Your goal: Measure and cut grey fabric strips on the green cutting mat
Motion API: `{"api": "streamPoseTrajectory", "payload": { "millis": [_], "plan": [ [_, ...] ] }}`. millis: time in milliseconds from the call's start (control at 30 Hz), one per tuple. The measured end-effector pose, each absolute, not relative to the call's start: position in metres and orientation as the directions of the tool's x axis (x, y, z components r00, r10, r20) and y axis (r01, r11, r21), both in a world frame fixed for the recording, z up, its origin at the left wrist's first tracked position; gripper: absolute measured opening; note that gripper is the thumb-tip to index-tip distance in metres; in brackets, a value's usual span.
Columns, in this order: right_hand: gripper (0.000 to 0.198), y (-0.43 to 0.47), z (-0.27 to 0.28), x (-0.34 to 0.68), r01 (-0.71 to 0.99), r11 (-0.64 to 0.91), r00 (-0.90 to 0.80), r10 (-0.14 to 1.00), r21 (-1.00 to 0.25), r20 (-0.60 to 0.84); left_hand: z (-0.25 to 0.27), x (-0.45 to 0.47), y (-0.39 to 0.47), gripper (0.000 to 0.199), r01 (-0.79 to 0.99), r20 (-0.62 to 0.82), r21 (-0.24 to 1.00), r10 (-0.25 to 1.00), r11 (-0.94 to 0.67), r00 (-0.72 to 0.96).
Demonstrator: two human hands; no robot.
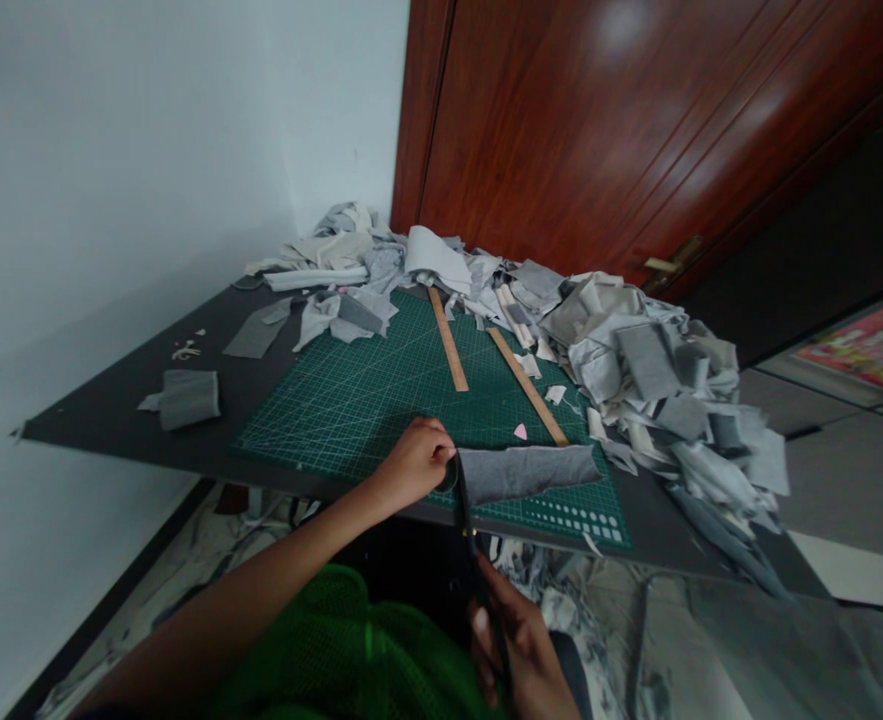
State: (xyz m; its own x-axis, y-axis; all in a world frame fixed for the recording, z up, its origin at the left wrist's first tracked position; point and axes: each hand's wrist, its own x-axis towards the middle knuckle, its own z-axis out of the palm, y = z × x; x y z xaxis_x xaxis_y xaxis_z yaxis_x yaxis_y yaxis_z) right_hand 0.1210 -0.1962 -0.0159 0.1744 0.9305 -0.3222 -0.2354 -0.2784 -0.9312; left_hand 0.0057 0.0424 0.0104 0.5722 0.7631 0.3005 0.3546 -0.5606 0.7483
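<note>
Head view shows the left hand (415, 462) pinching the left end of the gray cloth (527, 474), nearer it than the right hand (523, 640), whose fingers wrap the scissors (469, 535), blades crosswise at that end, while the cloth lies lengthwise rightward from the pinch on the green mat (351, 400).

My left hand (417, 462) hides the end of the grey strip (531, 473), and my right hand (516, 635), its wrist cut off below, covers part of the scissors' (466, 518) handles. The door (598, 130) runs past the top edge; grey cloth (793, 640) lower right blurs, and the white bits (185, 351) are too small for me to identify.
</note>
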Motion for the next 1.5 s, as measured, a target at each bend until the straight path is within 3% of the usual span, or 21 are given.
{"api": "streamPoseTrajectory", "payload": {
  "millis": [633, 800, 1500],
  "plan": [
    [0.091, -0.197, -0.035, 0.125, -0.202, -0.242, 0.142, 0.951, -0.949, -0.273, 0.010, 0.006, 0.044, 0.028, 0.351, 0.309, 0.743, 0.757, -0.570, 0.575],
    [0.085, -0.198, -0.031, 0.123, -0.190, -0.291, 0.187, 0.927, -0.938, -0.325, 0.010, 0.006, 0.044, 0.028, 0.351, 0.312, 0.736, 0.751, -0.578, 0.582],
    [0.094, -0.197, -0.041, 0.126, -0.186, -0.292, 0.154, 0.934, -0.938, -0.321, 0.009, 0.006, 0.045, 0.029, 0.345, 0.319, 0.726, 0.736, -0.595, 0.597]
  ]
}}
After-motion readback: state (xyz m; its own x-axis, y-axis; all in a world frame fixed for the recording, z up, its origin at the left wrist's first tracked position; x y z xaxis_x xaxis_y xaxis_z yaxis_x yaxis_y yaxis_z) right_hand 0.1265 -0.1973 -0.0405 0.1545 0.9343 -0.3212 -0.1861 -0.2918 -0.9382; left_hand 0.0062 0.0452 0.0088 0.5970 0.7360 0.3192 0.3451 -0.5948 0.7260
